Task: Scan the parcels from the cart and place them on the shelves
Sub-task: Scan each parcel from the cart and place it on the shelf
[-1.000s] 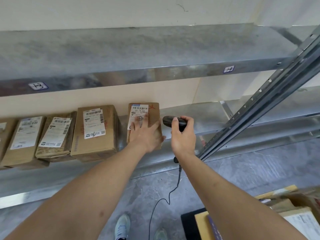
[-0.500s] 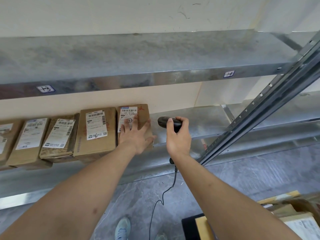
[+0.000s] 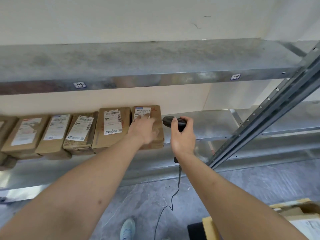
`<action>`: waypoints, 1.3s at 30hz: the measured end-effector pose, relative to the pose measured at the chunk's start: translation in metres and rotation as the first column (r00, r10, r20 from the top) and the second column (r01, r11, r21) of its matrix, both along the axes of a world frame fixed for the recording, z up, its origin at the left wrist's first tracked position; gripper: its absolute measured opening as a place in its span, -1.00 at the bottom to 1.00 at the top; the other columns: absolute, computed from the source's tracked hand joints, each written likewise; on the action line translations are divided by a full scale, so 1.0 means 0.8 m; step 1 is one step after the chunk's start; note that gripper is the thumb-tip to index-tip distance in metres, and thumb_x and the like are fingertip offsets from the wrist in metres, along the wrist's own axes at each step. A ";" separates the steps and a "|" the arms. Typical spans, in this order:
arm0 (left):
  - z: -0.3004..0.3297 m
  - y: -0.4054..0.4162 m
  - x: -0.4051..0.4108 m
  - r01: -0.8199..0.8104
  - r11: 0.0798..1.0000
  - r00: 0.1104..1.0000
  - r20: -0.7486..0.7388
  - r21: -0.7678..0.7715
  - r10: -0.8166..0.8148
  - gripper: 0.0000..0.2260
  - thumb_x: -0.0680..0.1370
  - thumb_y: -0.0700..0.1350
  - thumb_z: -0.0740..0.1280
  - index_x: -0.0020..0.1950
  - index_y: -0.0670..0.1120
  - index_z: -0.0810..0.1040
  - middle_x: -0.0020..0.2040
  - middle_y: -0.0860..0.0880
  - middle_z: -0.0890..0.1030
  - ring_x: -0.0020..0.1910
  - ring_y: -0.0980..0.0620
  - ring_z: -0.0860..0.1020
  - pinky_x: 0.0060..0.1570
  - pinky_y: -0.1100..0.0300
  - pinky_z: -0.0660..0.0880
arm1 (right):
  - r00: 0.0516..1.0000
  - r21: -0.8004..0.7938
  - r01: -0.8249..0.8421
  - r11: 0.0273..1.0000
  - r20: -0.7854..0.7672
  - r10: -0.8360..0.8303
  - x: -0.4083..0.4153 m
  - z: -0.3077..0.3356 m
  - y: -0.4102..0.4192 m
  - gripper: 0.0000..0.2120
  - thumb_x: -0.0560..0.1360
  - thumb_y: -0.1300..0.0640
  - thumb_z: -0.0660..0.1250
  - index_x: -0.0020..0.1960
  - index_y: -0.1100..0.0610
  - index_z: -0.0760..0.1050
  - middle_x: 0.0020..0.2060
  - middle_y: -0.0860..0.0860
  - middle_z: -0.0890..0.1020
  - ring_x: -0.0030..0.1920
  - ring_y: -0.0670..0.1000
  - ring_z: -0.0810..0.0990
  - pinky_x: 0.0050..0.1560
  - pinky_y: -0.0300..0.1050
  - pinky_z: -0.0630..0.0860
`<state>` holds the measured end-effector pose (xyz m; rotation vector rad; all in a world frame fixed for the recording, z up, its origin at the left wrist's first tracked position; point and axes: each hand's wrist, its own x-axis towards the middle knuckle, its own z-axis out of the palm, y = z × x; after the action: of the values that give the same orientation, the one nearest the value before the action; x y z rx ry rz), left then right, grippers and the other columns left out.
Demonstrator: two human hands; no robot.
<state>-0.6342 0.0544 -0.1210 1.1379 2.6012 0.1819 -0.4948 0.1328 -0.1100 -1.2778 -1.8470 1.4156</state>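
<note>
A brown cardboard parcel (image 3: 155,116) with a white barcode label lies on the lower metal shelf (image 3: 213,125), at the right end of a row of parcels. My left hand (image 3: 142,129) lies flat on top of it with straight fingers, the fingertips over the label. Just to its right, my right hand (image 3: 182,137) grips a black barcode scanner (image 3: 170,121), whose head points left toward the parcel. The scanner's black cable (image 3: 173,196) hangs down toward the floor.
Several more labelled parcels (image 3: 110,129) fill the lower shelf to the left. The upper shelf (image 3: 155,61) carries tags 13 and 14. A slanted metal upright (image 3: 270,111) stands at the right. Cart parcels (image 3: 301,219) sit at the bottom right, and a shoe (image 3: 127,228) on the grey floor.
My left hand has pushed the parcel left until it sits against its neighbour. The right hand with the scanner has kept beside it, and my view has shifted left.
</note>
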 end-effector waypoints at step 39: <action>0.061 -0.096 0.310 0.865 0.499 0.501 -0.109 0.044 -0.858 -0.42 0.54 0.25 0.22 0.43 -0.08 0.52 0.32 -0.10 0.56 0.34 -0.20 0.48 0.37 -0.11 0.43 | 0.539 0.126 0.839 0.529 -0.067 -0.840 0.318 0.051 -0.272 -0.74 0.67 -0.21 0.21 0.30 -0.15 0.38 -0.04 -0.14 0.58 -0.01 0.03 0.61 0.03 0.05 0.54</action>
<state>-0.3864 -0.0227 -0.0719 2.3588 1.7290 0.0255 -0.2404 -0.0848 -0.0688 -1.7368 -0.9787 0.6992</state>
